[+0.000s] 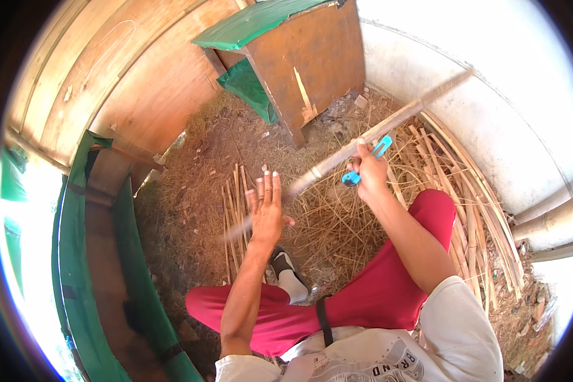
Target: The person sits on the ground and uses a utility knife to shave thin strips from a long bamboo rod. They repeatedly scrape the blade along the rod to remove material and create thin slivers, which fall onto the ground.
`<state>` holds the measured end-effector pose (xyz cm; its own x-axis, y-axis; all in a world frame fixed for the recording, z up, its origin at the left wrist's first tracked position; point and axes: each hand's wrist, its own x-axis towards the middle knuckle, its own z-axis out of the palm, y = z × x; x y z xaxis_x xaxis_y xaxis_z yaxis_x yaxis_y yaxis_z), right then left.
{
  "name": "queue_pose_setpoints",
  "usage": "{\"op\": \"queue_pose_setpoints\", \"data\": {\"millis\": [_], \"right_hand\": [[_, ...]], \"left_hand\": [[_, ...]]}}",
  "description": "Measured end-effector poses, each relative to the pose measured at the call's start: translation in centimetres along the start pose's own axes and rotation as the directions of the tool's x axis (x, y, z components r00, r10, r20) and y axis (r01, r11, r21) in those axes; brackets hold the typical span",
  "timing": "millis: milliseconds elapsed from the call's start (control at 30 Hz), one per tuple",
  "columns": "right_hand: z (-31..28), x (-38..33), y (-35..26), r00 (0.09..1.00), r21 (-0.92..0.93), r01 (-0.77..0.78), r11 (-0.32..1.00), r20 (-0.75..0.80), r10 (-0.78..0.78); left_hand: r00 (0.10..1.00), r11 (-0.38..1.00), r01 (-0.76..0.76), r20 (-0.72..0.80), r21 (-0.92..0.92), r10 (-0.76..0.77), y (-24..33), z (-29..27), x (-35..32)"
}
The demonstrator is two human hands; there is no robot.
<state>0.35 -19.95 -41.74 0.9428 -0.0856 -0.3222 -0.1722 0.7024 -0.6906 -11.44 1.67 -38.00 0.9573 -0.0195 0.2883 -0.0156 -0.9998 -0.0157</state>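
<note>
A long bamboo stick point(330, 164) slants from the lower left up to the far right, its ends blurred by motion. My right hand point(370, 172) is closed on a turquoise utility knife point(382, 147), whose two ends show on either side of the fist. The stick passes at that hand's fingertips; whether they also grip it, I cannot tell. My left hand point(268, 211) is raised with its fingers stretched out, beside the stick's lower part. The stick passes behind or under this hand, and contact is unclear.
Split bamboo strips point(471, 223) lie along the right, with thinner ones point(235, 204) at the left. Bamboo shavings point(331, 219) cover the ground before my crossed legs. A brown wooden cabinet point(312, 63) with a green top stands ahead. A green-edged wooden frame point(124, 223) borders the left.
</note>
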Motion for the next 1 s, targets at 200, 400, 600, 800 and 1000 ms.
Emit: {"op": "queue_pose_setpoints", "data": {"millis": [200, 400, 600, 800, 1000], "right_hand": [[-0.9, 0.4, 0.8, 0.989, -0.057, 0.136, 0.989, -0.056, -0.139], [-0.1, 0.7, 0.5, 0.978, -0.046, 0.165, 0.985, -0.124, -0.170], [-1.1, 2.0, 0.4, 0.952, -0.092, 0.251, 0.964, -0.155, -0.263], [-0.6, 1.2, -0.2, 0.975, -0.016, 0.089, 0.996, -0.203, -0.091], [-0.5, 1.2, -0.3, 0.980, 0.055, 0.095, 0.994, -0.178, -0.084]], "left_hand": [[0.631, 0.970, 0.009, -0.751, -0.244, -0.194, 3.7, -3.7, -0.3], [0.998, 0.995, -0.030, -0.055, -0.099, 0.025, 1.9, 2.3, -1.1], [0.885, 0.957, -0.088, -0.464, -0.275, -0.052, 3.0, -2.5, -0.8], [0.792, 0.914, 0.126, -0.516, -0.385, -0.326, -3.6, -1.4, -2.4], [0.867, 0.981, 0.188, -0.479, 0.052, -0.141, -3.2, -4.5, -2.9]]}}
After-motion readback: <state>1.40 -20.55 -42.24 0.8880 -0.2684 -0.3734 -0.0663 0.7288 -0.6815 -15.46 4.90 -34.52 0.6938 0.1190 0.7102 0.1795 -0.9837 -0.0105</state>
